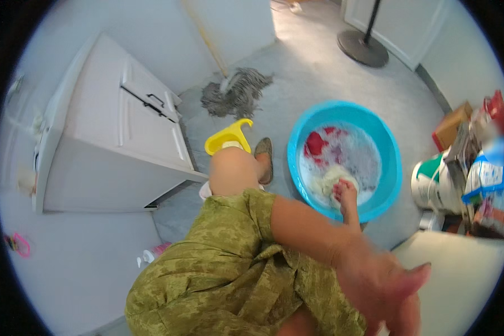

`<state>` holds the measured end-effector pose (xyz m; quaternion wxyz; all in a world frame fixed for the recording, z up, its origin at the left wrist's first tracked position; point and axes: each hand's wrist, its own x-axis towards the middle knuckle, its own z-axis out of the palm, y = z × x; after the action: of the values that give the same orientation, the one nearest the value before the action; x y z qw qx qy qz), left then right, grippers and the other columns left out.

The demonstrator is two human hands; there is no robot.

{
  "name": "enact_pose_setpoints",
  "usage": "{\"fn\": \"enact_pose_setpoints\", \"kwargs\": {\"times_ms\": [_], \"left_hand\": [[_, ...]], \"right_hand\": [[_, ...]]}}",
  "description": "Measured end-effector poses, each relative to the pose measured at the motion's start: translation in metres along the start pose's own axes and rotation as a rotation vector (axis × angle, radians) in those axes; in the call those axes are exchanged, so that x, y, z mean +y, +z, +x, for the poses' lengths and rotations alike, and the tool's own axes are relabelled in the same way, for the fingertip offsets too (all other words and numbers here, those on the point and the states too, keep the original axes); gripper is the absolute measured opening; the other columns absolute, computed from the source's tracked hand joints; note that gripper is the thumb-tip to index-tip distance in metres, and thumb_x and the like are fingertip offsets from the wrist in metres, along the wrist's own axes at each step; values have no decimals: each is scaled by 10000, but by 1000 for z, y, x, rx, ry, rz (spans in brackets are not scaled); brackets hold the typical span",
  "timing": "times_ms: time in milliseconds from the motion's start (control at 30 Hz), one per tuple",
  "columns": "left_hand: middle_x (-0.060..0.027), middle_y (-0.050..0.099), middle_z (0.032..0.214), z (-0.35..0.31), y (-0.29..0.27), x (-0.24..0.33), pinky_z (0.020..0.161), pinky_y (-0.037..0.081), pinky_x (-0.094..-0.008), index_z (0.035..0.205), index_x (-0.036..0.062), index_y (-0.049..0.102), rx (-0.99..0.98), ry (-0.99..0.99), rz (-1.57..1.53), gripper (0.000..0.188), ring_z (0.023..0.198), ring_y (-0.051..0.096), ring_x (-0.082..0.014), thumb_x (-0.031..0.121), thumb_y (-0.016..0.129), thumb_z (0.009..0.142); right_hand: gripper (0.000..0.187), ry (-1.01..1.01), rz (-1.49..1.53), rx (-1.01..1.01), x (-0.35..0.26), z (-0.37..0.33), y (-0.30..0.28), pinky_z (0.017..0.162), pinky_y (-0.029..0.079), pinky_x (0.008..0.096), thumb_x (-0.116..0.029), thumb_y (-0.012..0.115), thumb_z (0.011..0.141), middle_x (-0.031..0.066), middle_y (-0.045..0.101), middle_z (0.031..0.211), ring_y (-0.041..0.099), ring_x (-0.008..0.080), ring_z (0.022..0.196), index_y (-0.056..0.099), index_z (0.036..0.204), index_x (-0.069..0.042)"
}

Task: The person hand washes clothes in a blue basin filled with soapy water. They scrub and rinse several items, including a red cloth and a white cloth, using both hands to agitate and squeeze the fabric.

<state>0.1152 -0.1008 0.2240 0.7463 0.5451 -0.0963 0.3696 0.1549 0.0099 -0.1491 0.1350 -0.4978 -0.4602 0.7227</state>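
Note:
A blue plastic basin [391, 173] on the floor holds sudsy water with clothes in it. Red cloth [316, 143] lies at its far left part and pale cream cloth [326, 180] at the near side. My right hand [346, 191] is down in the basin with its fingers curled on the cream cloth. Closer to me, my left hand [383, 288] crosses to the lower right, blurred. Its fingers look spread, and nothing shows in them. The left arm hides part of the right forearm.
A yellow plastic dipper [228, 138] lies by my shoe [265, 161], and a grey string mop [236, 92] lies beyond it. White cabinets [123, 112] stand at left. At right are a white-and-green bucket [431, 182] and piled packages [487, 173]. A round black stand base [363, 49] is farther off.

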Motion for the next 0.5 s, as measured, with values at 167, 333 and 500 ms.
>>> {"fn": "enact_pose_setpoints", "kwargs": {"times_ms": [167, 333, 500], "left_hand": [[-113, 594, 1089, -48, -135, -29, 789, 469, -359, 1127, 40, 550, 374, 112, -208, 495, 992, 552, -226, 471, 434, 914], [-118, 521, 1205, -260, -292, -144, 829, 430, -413, 1212, 47, 468, 1664, -584, 246, 522, 1046, 507, -263, 314, 613, 787], [-194, 308, 1391, -357, -285, -274, 985, 289, -566, 1373, 115, 287, 1519, -1312, 1163, 846, 1256, 283, -460, 456, 686, 710]], "right_hand": [[435, -182, -150, 139, 11, 38, -28, 720, 452, 348, -169, 636, 786, 121, 563, 988, 541, 241, 878, 500, 1184, -61], [857, -249, -774, 445, 37, 72, -27, 1002, 316, 524, -421, 751, 668, 208, 263, 1419, 276, 424, 1274, 324, 1377, -195], [836, -32, -1189, 235, 20, 84, 1, 968, 222, 668, -492, 719, 674, 199, 162, 1457, 175, 497, 1285, 324, 1378, -274]]}}
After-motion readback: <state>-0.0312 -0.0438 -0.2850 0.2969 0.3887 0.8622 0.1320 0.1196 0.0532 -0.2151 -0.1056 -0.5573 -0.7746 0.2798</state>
